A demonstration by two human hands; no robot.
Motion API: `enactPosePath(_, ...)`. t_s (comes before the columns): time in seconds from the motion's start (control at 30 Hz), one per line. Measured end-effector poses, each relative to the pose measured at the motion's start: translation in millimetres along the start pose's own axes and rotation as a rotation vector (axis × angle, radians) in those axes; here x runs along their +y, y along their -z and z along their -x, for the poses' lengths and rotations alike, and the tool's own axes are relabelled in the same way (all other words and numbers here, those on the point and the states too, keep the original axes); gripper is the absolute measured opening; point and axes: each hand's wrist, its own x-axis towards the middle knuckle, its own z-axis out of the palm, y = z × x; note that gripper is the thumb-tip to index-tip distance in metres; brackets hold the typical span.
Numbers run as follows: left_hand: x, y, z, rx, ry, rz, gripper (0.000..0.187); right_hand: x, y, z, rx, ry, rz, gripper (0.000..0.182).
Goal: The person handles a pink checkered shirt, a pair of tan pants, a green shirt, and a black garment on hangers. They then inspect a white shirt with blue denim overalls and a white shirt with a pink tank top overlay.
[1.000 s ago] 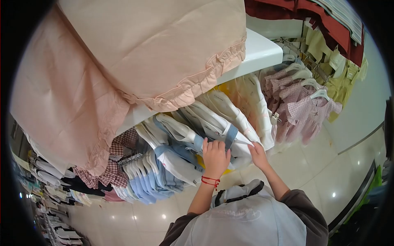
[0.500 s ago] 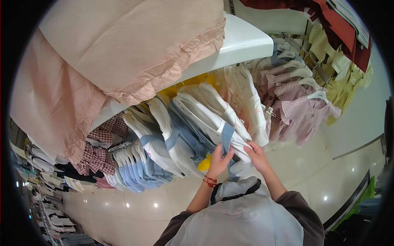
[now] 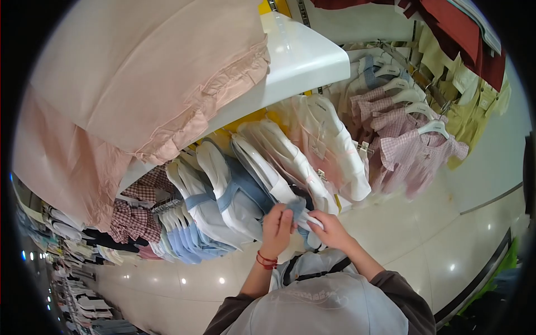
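Both my hands work on a white garment with denim-blue trim (image 3: 281, 191), which hangs from a white hanger under the shelf. Red bracelets circle the wrist of my left hand (image 3: 277, 226), whose fingers are closed on a blue part of the garment. My right hand (image 3: 330, 229) pinches a white, sleeve-like edge between thumb and fingers. The cloth is bunched between the hands, and its lower part is partly hidden by them. Left of it hang similar white-and-blue garments (image 3: 237, 206); to its right is a white garment with pink marks (image 3: 304, 164).
A white shelf (image 3: 312, 61) juts out above the rail, with a large pink ruffled cloth (image 3: 151, 72) draped in front. Pink checked tops (image 3: 424, 156) hang at the right, red checked clothes (image 3: 134, 220) at the left. Below is a shiny tiled floor (image 3: 184, 296).
Both hands have moved slightly left and lower. The blue trim, spread out before, is now gathered in my left fingers. The view has shifted a little.
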Motion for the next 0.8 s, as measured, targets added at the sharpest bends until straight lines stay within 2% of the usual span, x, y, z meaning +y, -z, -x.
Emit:
enactPosePath(0.07, 26.6, 3.2, -12.9, 0.096, -0.022, 0.089, 0.021, 12.0, -8.4, -0.4, -0.038, 0.078, 0.158, 0.019)
enactPosePath(0.17, 33.5, 24.0, -47.7, 0.131, -0.114, 0.15, 0.018, 19.2, -17.7, -0.2, -0.148, -0.004, 0.206, 0.02)
enactPosePath(0.27, 15.5, 38.5, -64.8, 0.182, -0.118, 0.123, 0.019, 28.8, -24.5, -1.0, -0.14, 0.008, 0.226, 0.017)
enactPosePath(0.4, -19.2, 39.7, -57.5, 0.166, -0.032, -0.12, 0.013, 28.8, -23.3, -1.4, -0.158, -0.019, 0.206, 0.019)
enactPosePath(0.43, -25.6, 42.2, -53.1, 0.115, -0.016, -0.195, 0.015, 29.1, -23.9, 0.3, -0.157, -0.015, 0.189, 0.02)
enactPosePath(0.53, -34.8, 28.7, -41.0, 0.266, -0.164, -0.189, 0.023, 16.9, -17.6, 2.1, -0.23, -0.026, 0.203, 0.019)
enactPosePath(0.57, -47.1, 33.9, -39.2, 0.293, -0.265, -0.313, 0.036, 9.3, -14.2, 3.7, -0.266, -0.034, 0.217, 0.02)
enactPosePath(0.67, -6.1, 18.8, -24.5, 0.257, -0.559, -0.725, 0.046, -6.6, -5.4, 10.9, -0.145, -0.037, -0.008, 0.028)
enactPosePath(0.77, 4.8, 4.7, -16.6, 0.042, -0.64, -0.766, 0.053, -5.9, 0.1, 1.9, 0.465, 0.157, 0.13, 0.038)
enactPosePath(0.8, 2.8, -1.5, -14.8, 0.012, -0.61, -0.684, 0.052, -3.1, 1.2, -5.2, 0.505, 0.131, 0.132, 0.039)
